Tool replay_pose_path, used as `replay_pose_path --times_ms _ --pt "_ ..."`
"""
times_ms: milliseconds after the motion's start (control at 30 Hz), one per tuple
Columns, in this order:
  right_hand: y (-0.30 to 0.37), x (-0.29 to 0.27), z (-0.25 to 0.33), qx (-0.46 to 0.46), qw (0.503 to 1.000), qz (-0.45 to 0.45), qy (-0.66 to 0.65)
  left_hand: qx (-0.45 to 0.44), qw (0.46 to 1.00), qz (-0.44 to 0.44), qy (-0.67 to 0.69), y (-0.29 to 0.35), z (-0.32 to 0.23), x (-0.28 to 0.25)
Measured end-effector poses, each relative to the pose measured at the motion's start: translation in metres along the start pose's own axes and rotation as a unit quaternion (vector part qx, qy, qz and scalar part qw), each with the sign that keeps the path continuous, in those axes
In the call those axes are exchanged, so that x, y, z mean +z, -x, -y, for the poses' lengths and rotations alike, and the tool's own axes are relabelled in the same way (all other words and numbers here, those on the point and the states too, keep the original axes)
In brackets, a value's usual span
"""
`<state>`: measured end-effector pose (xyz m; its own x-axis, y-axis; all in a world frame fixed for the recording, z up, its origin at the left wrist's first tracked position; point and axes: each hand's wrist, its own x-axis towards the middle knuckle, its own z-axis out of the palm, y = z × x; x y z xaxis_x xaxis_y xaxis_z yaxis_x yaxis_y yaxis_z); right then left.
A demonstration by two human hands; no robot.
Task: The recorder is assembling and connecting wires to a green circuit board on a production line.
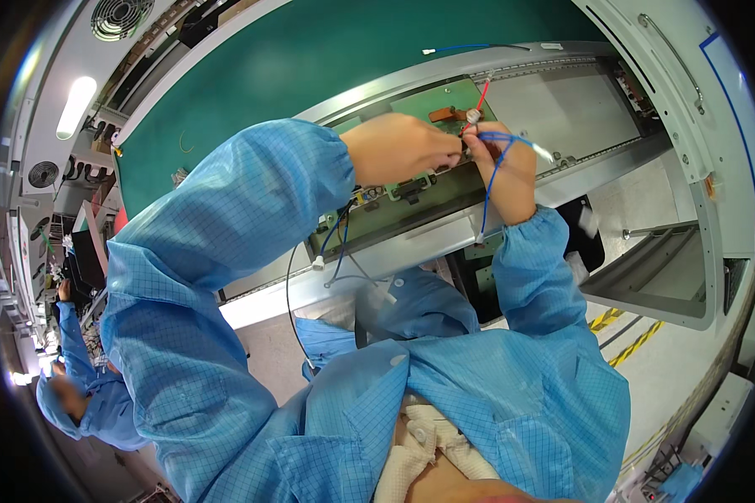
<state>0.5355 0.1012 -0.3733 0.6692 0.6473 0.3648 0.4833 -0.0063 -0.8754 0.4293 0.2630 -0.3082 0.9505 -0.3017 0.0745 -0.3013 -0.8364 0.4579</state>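
My right hand (508,168) is closed on a bunch of thin wires above the circuit board. A blue cable (497,164) with white end connectors loops over its fingers and hangs down. A red wire (483,94) with a whitish connector sticks up beyond the fingertips. My left hand (404,149) comes in from the left, its fingers curled together against the right fingertips; what they pinch is hidden. Beneath both hands lies a green circuit board (457,94) on a flat carrier, with an orange-brown part (447,114) near its far edge.
The carrier sits on a metal conveyor rail (369,90). Beyond it stretches a green mat (268,80) with a loose blue cable (470,48). Dark and blue cables (341,230) with white plugs hang over the near edge. At the far left a co-worker in blue (101,402) is busy.
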Motion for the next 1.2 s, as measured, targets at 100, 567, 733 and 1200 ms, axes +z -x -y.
replay_pose_path --times_ms 100,567,733,1200 --pt "-0.003 -0.003 0.000 -0.051 0.997 -0.050 -0.006 -0.058 0.997 0.001 0.058 -0.006 0.000 -0.003" --pt "0.006 -0.020 -0.012 -0.116 0.978 -0.072 0.157 -0.122 0.992 0.029 -0.015 -0.050 -0.027 -0.020" --pt "0.007 -0.025 -0.015 -0.139 0.977 -0.094 0.135 -0.160 0.982 0.052 0.079 -0.074 -0.035 -0.013" --pt "0.037 -0.075 -0.020 -0.074 0.988 -0.053 0.127 -0.072 0.973 -0.130 0.174 -0.085 -0.030 0.013"
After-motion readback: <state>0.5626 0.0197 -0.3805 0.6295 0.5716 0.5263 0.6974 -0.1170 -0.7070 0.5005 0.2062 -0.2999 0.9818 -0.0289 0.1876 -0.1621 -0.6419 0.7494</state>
